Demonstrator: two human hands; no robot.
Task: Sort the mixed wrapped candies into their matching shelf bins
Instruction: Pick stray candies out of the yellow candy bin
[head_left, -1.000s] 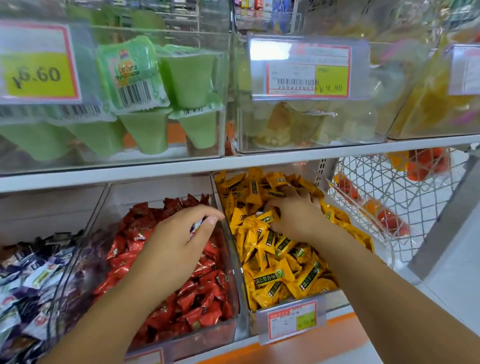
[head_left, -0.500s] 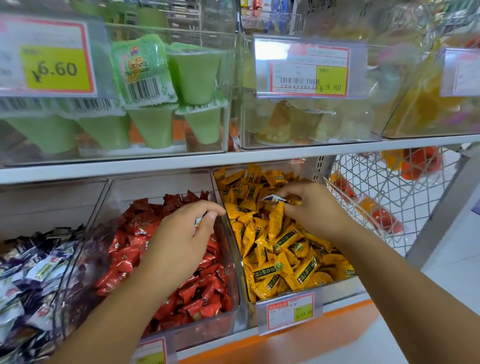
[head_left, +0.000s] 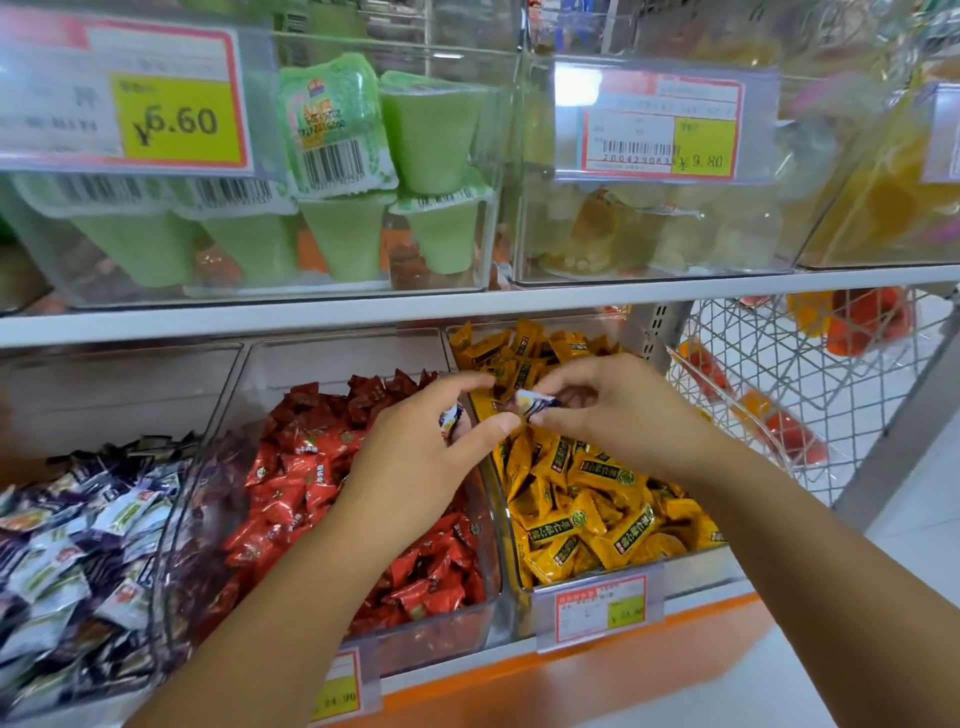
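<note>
Candy (head_left: 532, 402) pinched by right hand (head_left: 613, 410) over yellow-candy bin (head_left: 691, 571).

Above the left hand (head_left: 415, 462) and right hand (head_left: 623, 415), the shelf (head_left: 467, 312) caps the reach; open air lies between it and the candy heaps. Beneath the hands, a clear divider (head_left: 501, 545) rises between the red bin (head_left: 431, 639) and yellow bin (head_left: 696, 571). Right of the right hand, a wire basket (head_left: 779, 395) blocks passage. Toward the person, access is open.

A shop: price tags (head_left: 660, 127) on candy bins (head_left: 519, 519).
</note>
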